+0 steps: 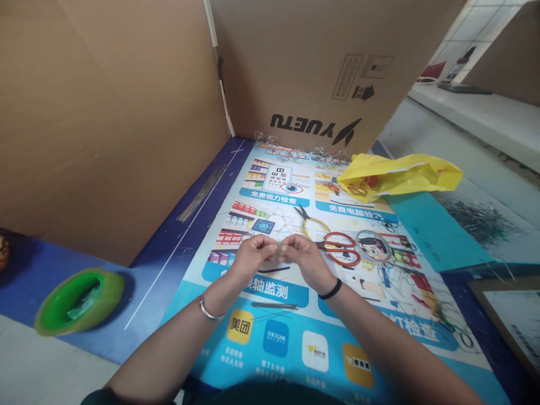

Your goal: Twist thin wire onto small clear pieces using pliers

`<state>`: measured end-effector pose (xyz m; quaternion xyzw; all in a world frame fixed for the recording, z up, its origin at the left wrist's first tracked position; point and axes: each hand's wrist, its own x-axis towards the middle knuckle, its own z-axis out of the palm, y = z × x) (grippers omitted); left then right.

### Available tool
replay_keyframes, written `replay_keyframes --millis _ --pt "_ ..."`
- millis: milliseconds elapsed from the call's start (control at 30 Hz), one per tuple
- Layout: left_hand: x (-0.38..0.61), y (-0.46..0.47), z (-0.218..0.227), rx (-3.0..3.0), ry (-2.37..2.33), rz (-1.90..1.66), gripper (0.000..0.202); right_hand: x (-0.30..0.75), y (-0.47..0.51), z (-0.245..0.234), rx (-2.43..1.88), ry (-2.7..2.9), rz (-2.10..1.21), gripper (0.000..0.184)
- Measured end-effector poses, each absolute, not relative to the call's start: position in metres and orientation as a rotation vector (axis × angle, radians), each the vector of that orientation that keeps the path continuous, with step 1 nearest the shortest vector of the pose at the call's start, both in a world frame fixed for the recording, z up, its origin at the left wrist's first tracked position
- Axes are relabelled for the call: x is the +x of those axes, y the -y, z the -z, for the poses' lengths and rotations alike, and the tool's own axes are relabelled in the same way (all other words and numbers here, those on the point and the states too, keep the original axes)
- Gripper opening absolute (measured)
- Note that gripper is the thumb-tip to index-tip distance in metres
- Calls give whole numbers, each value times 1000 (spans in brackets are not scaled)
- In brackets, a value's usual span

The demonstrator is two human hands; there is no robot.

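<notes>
My left hand (255,253) and my right hand (304,257) meet fingertip to fingertip above a printed poster (198,270). Both are closed in a pinch; whatever lies between the fingers is too small to make out. Just beyond the right hand lie yellow-handled pliers (313,223) with dark jaws pointing away. Red-handled scissors (346,250) rest beside that hand, their blades partly hidden by it. A round clear dish (374,246) sits to the right of the scissors. Short dark wires (275,306) lie on the poster below the hands.
Tall cardboard panels (113,112) wall off the left and back. A roll of green tape (80,301) stands at left, near a bundle of thin sticks or wires (201,192). A yellow bag (405,174) lies at right, beside a heap of wire scraps (478,219).
</notes>
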<state>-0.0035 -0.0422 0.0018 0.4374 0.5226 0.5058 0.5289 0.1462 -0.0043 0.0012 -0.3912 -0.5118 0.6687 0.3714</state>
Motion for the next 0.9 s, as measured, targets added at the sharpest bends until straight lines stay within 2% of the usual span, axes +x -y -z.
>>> replay_keyframes --millis 167,267,433,567,733,900 --pt "-14 37 -5 1119 -1280 -1110 11 148 1 -2 -1018 1423 -1778 26" --pt "-33 29 -12 1158 -1375 -1180 13 148 1 -1 -1042 1522 -1713 28" --pt "-81 9 -11 1299 -1884 -1304 15 144 3 6 -1059 1675 -1613 21" --pt "-100 -4 3 1384 -2154 -1106 11 143 2 6 -1051 1815 -1543 15" --pt "-104 -6 13 1499 -2228 -985 13 146 0 4 -1020 1909 -1500 12" --pt "-112 3 6 1571 -2100 -851 20 148 -2 8 -990 1966 -1473 13"
